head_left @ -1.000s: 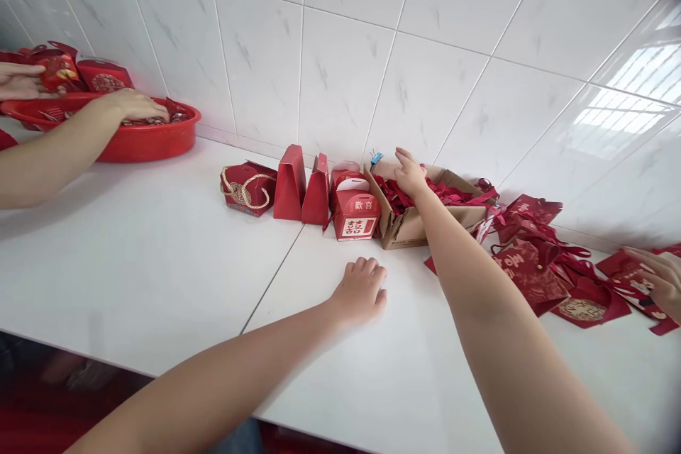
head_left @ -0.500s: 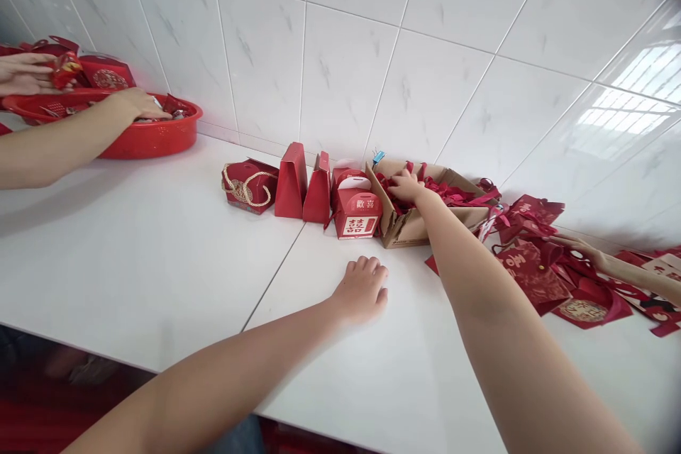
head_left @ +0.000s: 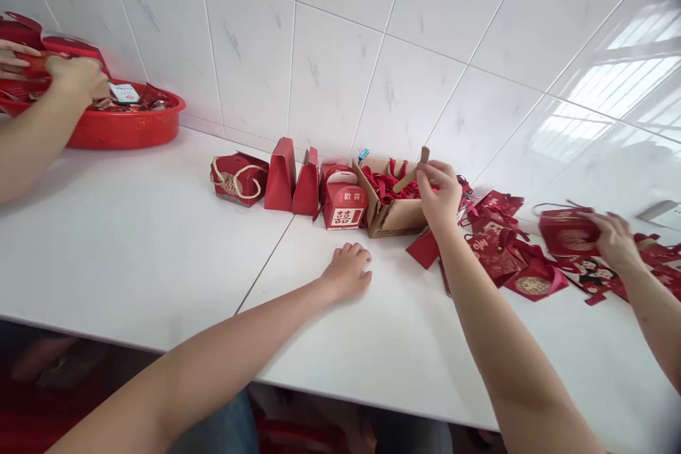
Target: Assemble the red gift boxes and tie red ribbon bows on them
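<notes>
My left hand (head_left: pixel 347 272) lies on the white tabletop with its fingers slightly spread and nothing in it. My right hand (head_left: pixel 440 193) is raised over the right end of an open cardboard box (head_left: pixel 400 220), its fingers closed on a brown strip (head_left: pixel 409 177) that looks like cardboard. Whether the strip is attached to the box I cannot tell. Tangled red ribbons (head_left: pixel 380 184) fill the box. Left of it stand a red gift box with white lettering (head_left: pixel 345 202), two plain red boxes (head_left: pixel 280 177) and a red box with rope handles (head_left: pixel 239 181).
At the far left a person's hands (head_left: pixel 79 78) are over a red basin (head_left: pixel 125 129) of wrapped items. On the right, another person's hand (head_left: pixel 617 237) holds a red gift bag (head_left: pixel 569 230) above a pile of red bags (head_left: pixel 492 248). A tiled wall (head_left: pixel 330 71) runs behind the table.
My right hand has come up out of the ribbons and moved right, now with a brown strip in it. At the right, the other person's hand has lifted a red bag. My left hand stays put.
</notes>
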`<state>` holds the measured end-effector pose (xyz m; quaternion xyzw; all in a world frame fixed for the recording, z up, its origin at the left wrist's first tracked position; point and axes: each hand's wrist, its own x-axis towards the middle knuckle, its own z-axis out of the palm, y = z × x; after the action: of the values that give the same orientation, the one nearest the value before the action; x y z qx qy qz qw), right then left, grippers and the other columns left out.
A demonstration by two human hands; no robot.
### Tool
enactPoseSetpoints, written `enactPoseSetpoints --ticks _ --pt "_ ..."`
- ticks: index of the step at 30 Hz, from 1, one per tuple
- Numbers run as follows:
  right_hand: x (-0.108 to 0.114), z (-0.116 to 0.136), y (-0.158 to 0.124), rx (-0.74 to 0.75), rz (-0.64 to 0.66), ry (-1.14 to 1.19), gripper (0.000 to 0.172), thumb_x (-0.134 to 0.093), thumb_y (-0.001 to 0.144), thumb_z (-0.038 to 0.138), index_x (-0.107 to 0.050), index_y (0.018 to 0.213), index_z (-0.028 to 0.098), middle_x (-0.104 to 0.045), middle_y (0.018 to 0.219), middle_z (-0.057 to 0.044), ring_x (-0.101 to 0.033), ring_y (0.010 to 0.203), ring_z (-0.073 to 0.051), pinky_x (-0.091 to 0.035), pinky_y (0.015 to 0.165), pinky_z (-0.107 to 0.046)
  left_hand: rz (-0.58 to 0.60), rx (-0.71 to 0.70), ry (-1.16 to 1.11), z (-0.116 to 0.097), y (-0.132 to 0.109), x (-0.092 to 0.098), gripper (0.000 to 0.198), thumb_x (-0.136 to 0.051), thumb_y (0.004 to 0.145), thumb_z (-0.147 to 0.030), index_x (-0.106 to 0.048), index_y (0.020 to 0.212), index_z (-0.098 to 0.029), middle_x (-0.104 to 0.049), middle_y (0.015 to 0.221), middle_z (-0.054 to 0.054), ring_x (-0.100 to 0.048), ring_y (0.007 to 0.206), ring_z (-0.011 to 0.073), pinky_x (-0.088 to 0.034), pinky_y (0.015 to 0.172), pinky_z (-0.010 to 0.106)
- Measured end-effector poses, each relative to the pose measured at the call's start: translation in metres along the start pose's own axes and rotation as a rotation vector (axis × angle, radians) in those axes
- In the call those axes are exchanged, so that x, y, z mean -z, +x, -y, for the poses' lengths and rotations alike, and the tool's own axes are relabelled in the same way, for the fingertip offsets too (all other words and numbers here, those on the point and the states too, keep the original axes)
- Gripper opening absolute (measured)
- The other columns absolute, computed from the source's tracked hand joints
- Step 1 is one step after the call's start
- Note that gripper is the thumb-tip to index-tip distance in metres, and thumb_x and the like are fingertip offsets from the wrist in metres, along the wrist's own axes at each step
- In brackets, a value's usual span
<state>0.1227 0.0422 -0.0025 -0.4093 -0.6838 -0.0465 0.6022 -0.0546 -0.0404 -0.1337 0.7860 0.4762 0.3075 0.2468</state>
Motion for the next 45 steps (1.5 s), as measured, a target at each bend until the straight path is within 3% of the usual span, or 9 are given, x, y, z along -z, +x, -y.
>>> enactPoseSetpoints --ticks 4,10,14,24,28,31,34,38,45 --pt "0.023 0.015 -0.061 0.215 0.012 -0.152 0.021 -0.052 0.086 0.02 -0.07 0.098 0.023 -0.066 0.106 -0.01 -0.06 0.1 -0.025 -0.049 0.087 -0.043 -0.12 0.06 -0.196 0.003 0.007 0.003 0.017 -0.048 0.083 -0.031 -0.059 0.087 -0.019 -0.06 0.102 0.008 -0.053 0.104 0.026 -0.04 0.095 0.043" --pt "0.01 0.0 -0.128 0.232 0.16 -0.326 0.034 -0.047 0.086 0.011 -0.061 0.115 0.022 -0.064 0.12 -0.01 -0.055 0.11 -0.026 -0.043 0.09 -0.043 -0.128 0.126 -0.579 -0.003 0.011 0.014 0.049 -0.027 0.09 -0.054 -0.059 0.094 -0.017 -0.063 0.104 0.009 -0.06 0.092 0.0207 -0.047 0.074 0.031" --pt "0.001 -0.008 -0.141 0.232 0.314 -0.342 0.037 -0.047 0.085 0.012 -0.059 0.118 0.023 -0.062 0.125 -0.009 -0.052 0.114 -0.027 -0.04 0.09 -0.043 -0.08 0.159 -0.965 -0.006 0.01 0.019 0.047 -0.048 0.082 -0.061 -0.06 0.098 -0.018 -0.063 0.103 0.007 -0.059 0.087 0.0179 -0.044 0.069 0.027" --pt "0.001 0.004 -0.148 0.206 0.39 -0.317 0.042 -0.048 0.085 0.016 -0.051 0.127 0.023 -0.052 0.135 -0.012 -0.046 0.118 -0.028 -0.04 0.09 -0.044 -0.159 0.19 -0.791 -0.003 0.01 0.017 0.031 -0.068 0.07 -0.042 -0.065 0.088 -0.017 -0.059 0.076 0.0 -0.05 0.067 0.0125 -0.038 0.06 0.025" --pt "-0.003 0.014 -0.153 0.051 0.278 -0.298 0.04 -0.053 0.084 0.024 -0.054 0.124 0.022 -0.037 0.14 -0.017 -0.039 0.124 -0.034 -0.039 0.095 -0.052 -0.217 0.182 -0.754 -0.002 0.011 0.019 0.029 -0.07 0.069 -0.04 -0.066 0.085 -0.016 -0.062 0.077 0.001 -0.052 0.069 0.0131 -0.042 0.062 0.026" --pt "-0.007 0.022 -0.156 -0.168 0.223 -0.132 0.029 -0.053 0.085 0.032 -0.06 0.111 0.02 -0.054 0.113 -0.015 -0.053 0.104 -0.028 -0.044 0.089 -0.049 -0.276 0.165 -0.715 -0.001 0.012 0.02 0.029 -0.07 0.07 -0.04 -0.067 0.085 -0.016 -0.065 0.081 0.003 -0.055 0.072 0.0145 -0.045 0.066 0.028" --pt "-0.01 0.027 -0.158 -0.394 0.304 0.169 0.023 -0.054 0.086 0.039 -0.061 0.099 0.022 -0.061 0.095 -0.008 -0.059 0.083 -0.02 -0.05 0.075 -0.037 -0.31 0.13 -0.669 0.001 0.013 0.019 0.027 -0.07 0.071 -0.039 -0.068 0.085 -0.015 -0.067 0.084 0.005 -0.059 0.077 0.0168 -0.047 0.073 0.031" --pt "-0.014 0.03 -0.158 -0.559 0.342 0.416 0.023 -0.06 0.082 0.041 -0.061 0.095 0.022 -0.065 0.099 -0.008 -0.062 0.089 -0.02 -0.05 0.072 -0.032 -0.315 0.067 -0.603 0.002 0.013 0.017 0.023 -0.07 0.069 -0.034 -0.071 0.082 -0.015 -0.067 0.089 0.007 -0.061 0.087 0.0197 -0.048 0.079 0.033" --pt "-0.016 0.029 -0.157 -0.717 0.282 0.742 0.031 -0.072 0.073 0.038 -0.057 0.095 0.022 -0.068 0.089 -0.003 -0.065 0.086 -0.018 -0.051 0.08 -0.034 -0.293 -0.121 -0.39 -0.001 0.008 0.016 0.02 -0.061 0.076 -0.029 -0.071 0.088 -0.016 -0.063 0.089 0.008 -0.06 0.08 0.0172 -0.049 0.067 0.029"
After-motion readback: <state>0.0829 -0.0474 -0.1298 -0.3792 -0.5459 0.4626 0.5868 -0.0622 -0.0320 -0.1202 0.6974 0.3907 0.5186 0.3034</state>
